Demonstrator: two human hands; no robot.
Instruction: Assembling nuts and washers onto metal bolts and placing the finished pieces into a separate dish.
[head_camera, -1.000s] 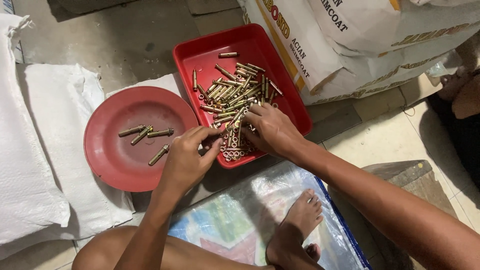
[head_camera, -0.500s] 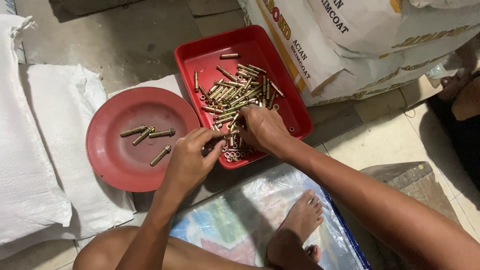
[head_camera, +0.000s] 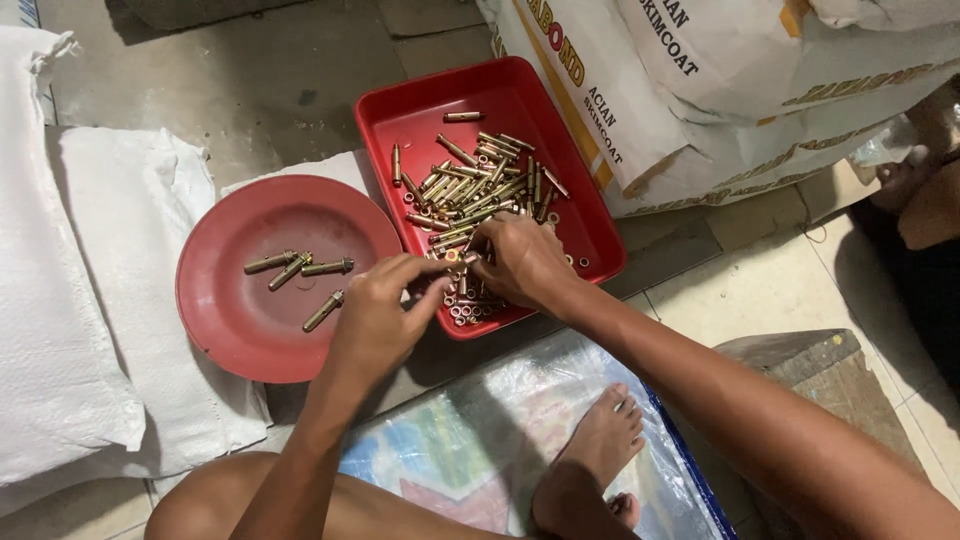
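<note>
A red rectangular tray (head_camera: 520, 100) on the floor holds a heap of brass-coloured anchor bolts (head_camera: 480, 185) and small nuts and washers (head_camera: 468, 305) near its front edge. My left hand (head_camera: 385, 310) and my right hand (head_camera: 520, 260) meet over the tray's front part, fingertips pinched together on a small brass piece (head_camera: 455, 257). To the left lies a round red plate (head_camera: 240, 320) with several assembled bolts (head_camera: 298, 268) on it.
White woven sacks (head_camera: 90, 300) lie at the left, large printed sacks (head_camera: 720, 90) at the back right. My bare foot (head_camera: 600, 450) rests on a plastic-covered sheet (head_camera: 470, 450). A wooden block (head_camera: 820, 370) stands at the right. Another person's limb (head_camera: 930, 190) shows at the right edge.
Both hands have stayed over the tray's front edge. The right hand has shifted slightly toward the left hand, and the fingertips now meet on a small piece.
</note>
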